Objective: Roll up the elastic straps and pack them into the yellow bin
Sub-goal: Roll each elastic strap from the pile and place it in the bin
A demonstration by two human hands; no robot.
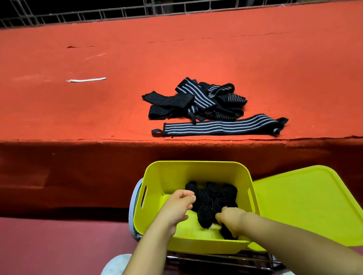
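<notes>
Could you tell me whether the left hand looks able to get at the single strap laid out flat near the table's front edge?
Probably yes: the flat strap lies apart from the pile, uncovered, and the left hand holds nothing.

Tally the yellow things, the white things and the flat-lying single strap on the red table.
Yellow: 2, the bin and its lid
White: 1, a strip on the red table
Single flat strap: 1
Total: 4
</notes>
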